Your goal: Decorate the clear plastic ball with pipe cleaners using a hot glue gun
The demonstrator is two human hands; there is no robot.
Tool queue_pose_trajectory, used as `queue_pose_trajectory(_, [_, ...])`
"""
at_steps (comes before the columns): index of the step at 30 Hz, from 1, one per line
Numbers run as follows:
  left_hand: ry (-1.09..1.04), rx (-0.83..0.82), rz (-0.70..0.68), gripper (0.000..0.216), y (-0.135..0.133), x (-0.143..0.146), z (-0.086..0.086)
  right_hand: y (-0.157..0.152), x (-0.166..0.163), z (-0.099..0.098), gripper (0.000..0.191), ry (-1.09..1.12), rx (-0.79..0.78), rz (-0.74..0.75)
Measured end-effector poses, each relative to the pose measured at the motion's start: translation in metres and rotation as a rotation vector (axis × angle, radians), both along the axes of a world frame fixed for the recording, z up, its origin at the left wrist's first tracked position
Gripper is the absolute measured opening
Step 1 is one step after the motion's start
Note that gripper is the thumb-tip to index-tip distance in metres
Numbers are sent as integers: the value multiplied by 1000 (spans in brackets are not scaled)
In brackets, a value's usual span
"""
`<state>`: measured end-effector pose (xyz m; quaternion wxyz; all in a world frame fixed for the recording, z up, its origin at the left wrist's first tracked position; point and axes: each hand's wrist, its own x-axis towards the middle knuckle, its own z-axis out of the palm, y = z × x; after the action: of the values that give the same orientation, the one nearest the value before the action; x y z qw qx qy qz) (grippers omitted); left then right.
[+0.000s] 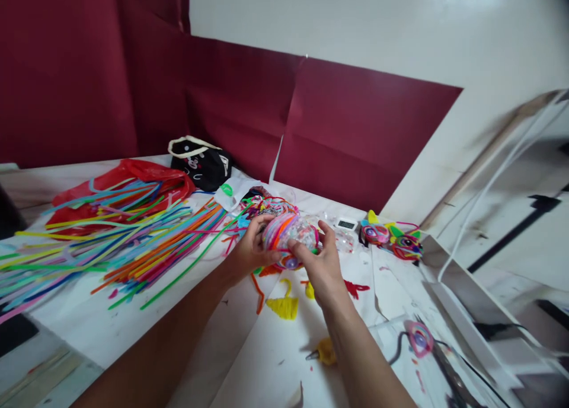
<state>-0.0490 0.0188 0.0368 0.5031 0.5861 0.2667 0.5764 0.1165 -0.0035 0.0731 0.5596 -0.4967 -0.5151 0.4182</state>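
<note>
Both my hands hold a round ball (288,235) wrapped in bands of pink, orange and purple pipe cleaner, just above the white table (267,360). My left hand (249,248) cups its left side with fingers curled round it. My right hand (320,261) grips its right and lower side, thumb pressed against the front. Below the ball lie small pipe-cleaner pieces: a yellow coil (284,306), an orange strip (258,295) and a red scrap (358,288).
A big loose heap of coloured pipe cleaners (120,236) covers the table's left, over a red plastic bag (133,174). A black pouch (201,162) stands behind. Two finished pipe-cleaner figures (391,237) lie at right, by a small white device (345,223). Scissors (448,366) lie lower right.
</note>
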Motion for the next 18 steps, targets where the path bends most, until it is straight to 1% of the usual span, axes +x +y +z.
queue_pose_trajectory(4, [-15,23,13,90,-4,7,1,-2,-6,-2,97,42,5,-63])
queue_pose_trajectory(8, [34,42,46,104,-4,9,-4,-2,-12,-5,97,71,1,-80])
queue_pose_trajectory(10, [89,70,95,110,-2,9,-7,-2,-13,-6,98,89,-11,-81])
queue_pose_trajectory(15, [247,122,293,117,-2,11,-8,-2,-15,-7,100,127,-26,-83])
queue_pose_trajectory(18, [265,116,329,120,-4,14,-7,-2,-17,-8,101,138,-37,-90])
